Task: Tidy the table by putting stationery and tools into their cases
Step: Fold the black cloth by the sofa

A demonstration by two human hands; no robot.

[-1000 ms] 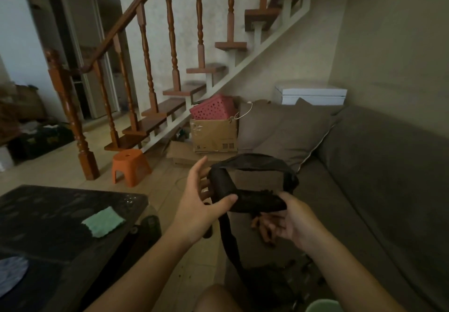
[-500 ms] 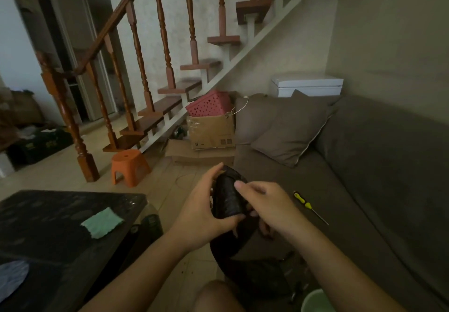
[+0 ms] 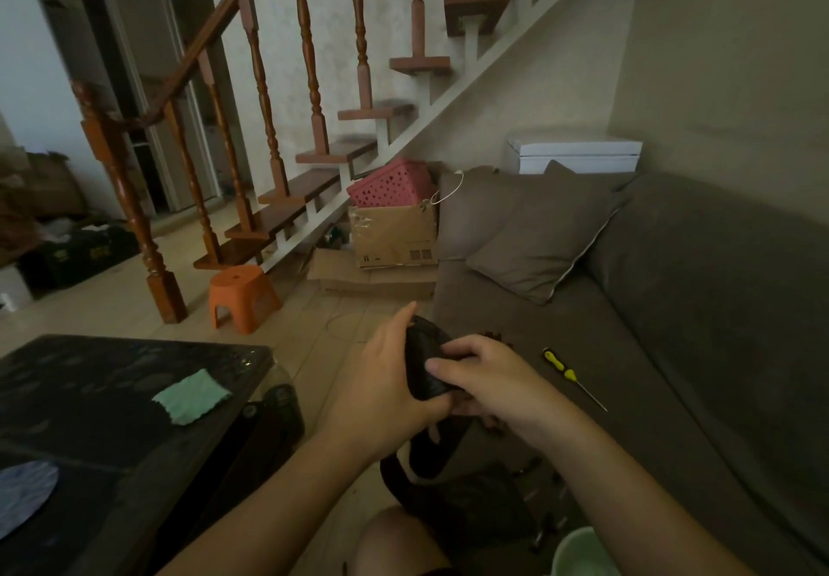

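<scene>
A black fabric tool case (image 3: 426, 369), rolled up, is held in front of me above the sofa's front edge. My left hand (image 3: 386, 378) grips it from the left with the thumb raised along its top. My right hand (image 3: 484, 382) grips it from the right, fingers curled over it. A black strap (image 3: 421, 459) hangs from the roll down toward a dark bag on the sofa seat. A yellow-and-black screwdriver (image 3: 569, 376) lies on the seat to the right of my hands, tip pointing toward me.
A dark table (image 3: 112, 432) at lower left carries a green cloth (image 3: 193, 396) and a blue-grey round cloth (image 3: 24, 492). The brown sofa (image 3: 673, 351) has a cushion (image 3: 538, 239). An orange stool (image 3: 242, 297), cardboard boxes (image 3: 394, 239) and a wooden staircase stand behind. A pale green cup (image 3: 578, 553) sits at the bottom edge.
The black case went from spread open between my hands to rolled tight. Both hands closed over it and sank lower, uncovering the screwdriver on the sofa.
</scene>
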